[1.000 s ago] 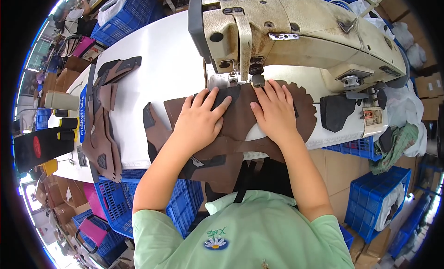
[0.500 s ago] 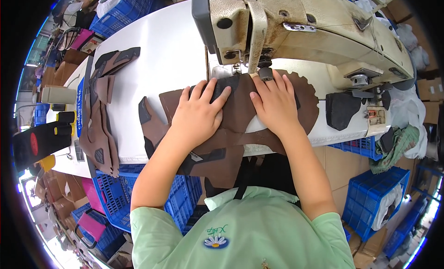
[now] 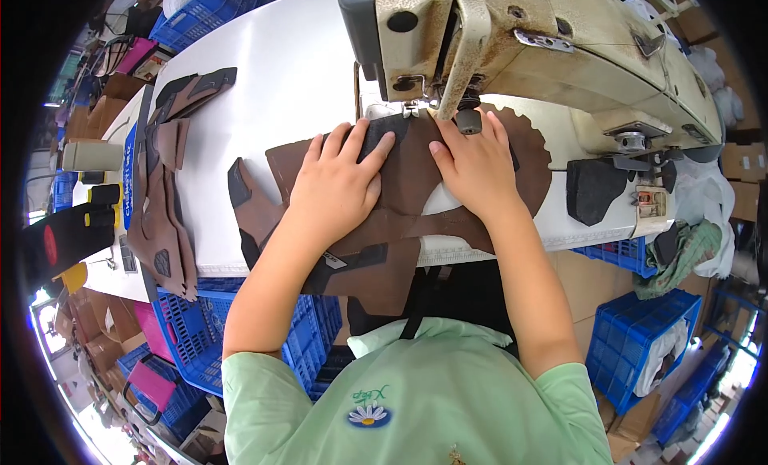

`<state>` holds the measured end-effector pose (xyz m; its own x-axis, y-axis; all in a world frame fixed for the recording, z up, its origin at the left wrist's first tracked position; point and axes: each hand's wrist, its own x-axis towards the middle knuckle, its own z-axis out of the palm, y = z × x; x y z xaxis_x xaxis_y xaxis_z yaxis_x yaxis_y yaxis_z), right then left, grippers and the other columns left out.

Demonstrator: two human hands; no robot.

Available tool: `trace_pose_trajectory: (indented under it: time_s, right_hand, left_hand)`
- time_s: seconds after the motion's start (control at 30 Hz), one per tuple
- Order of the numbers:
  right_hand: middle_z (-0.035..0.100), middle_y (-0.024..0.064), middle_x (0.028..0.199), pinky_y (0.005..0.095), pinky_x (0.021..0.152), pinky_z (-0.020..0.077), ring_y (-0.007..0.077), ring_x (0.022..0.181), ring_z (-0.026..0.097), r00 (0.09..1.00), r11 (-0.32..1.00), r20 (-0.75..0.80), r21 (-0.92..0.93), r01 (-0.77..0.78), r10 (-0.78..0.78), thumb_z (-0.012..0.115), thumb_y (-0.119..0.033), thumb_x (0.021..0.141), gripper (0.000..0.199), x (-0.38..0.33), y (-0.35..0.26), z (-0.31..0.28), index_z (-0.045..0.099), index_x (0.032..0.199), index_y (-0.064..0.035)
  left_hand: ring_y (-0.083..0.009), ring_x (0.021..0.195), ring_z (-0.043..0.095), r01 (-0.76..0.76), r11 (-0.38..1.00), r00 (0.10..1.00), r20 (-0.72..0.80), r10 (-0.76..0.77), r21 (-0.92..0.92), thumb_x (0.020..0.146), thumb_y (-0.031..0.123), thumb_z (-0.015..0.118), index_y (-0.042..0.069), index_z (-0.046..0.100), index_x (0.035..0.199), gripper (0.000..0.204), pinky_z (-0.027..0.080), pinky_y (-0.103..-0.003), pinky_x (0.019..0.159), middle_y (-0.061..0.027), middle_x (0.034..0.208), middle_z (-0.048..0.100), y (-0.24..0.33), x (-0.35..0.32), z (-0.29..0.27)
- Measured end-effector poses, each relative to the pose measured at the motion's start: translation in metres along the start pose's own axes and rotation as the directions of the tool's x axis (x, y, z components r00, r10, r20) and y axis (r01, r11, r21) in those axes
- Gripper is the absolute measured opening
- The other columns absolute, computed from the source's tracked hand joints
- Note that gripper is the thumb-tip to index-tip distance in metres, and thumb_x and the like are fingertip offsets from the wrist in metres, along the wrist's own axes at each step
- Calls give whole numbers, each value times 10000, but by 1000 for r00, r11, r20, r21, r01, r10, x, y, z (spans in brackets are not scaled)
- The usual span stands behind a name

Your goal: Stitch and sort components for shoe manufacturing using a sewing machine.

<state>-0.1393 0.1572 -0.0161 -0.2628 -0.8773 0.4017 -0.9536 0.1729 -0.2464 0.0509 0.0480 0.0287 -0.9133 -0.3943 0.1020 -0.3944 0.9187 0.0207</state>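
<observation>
Here left hand (image 3: 336,185), right hand (image 3: 478,167) outstretched flat on brown piece (image 3: 410,177).

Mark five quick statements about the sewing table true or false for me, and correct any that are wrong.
1. The left hand and the right hand both rest on the brown material. True.
2. The right hand is clenched in a fist. False: it lies open, palm down.
3. A loose black piece lies on the table, to the right of the right hand. True.
4. The sewing machine stands between the person's body and the hands. False: it stands beyond the hands, on the far side from the body.
5. The person's shirt is light green. True.
</observation>
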Motion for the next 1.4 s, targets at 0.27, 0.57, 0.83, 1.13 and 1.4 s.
trace_pose_trajectory:
  time_s: [0.27,0.57,0.83,1.13,1.4]
  right_hand:
    - [574,101,1239,480,1074,319,280,1261,451,999,1000,36,20,5,-6,620,-276,860,234,1,5,1,685,935,-64]
    - [560,85,1255,478,1080,317,274,1260,452,1000,1000,22,11,12,-12,622,-281,863,269,4,8,-2,669,1011,-61]
    - [557,107,1276,467,1084,313,268,1270,445,999,1000,49,29,7,-8,612,-299,871,300,6,4,-4,706,911,-17]
    - [558,144,1267,446,1070,340,286,1254,465,999,998,-25,51,-22,23,637,-278,857,284,2,0,-6,712,858,-4]
    - [601,169,1217,406,1029,413,321,1219,524,999,995,-2,93,-32,33,646,-240,859,244,0,1,-3,695,844,-1]
  left_hand:
    - [-344,1275,442,10,1000,1000,-17,-10,-14,837,186,573,141,503,1378,547,351,-468,1075,-176,1378,487,1,0,2]
    - [-352,1261,451,7,1000,1000,-18,-7,-5,832,187,576,138,510,1369,544,360,-468,1067,-182,1366,493,0,4,4]
    - [-348,1262,449,15,1000,1000,-23,-16,-14,827,182,579,131,523,1355,533,351,-478,1073,-178,1361,494,0,2,1]
    - [-341,1235,471,-26,981,999,-49,17,-191,773,109,572,78,534,1329,557,422,-438,1018,-159,1296,513,1,8,2]
    - [-344,1236,466,-45,979,998,-61,34,-197,758,98,576,96,560,1316,559,420,-435,1024,-154,1313,510,2,9,3]
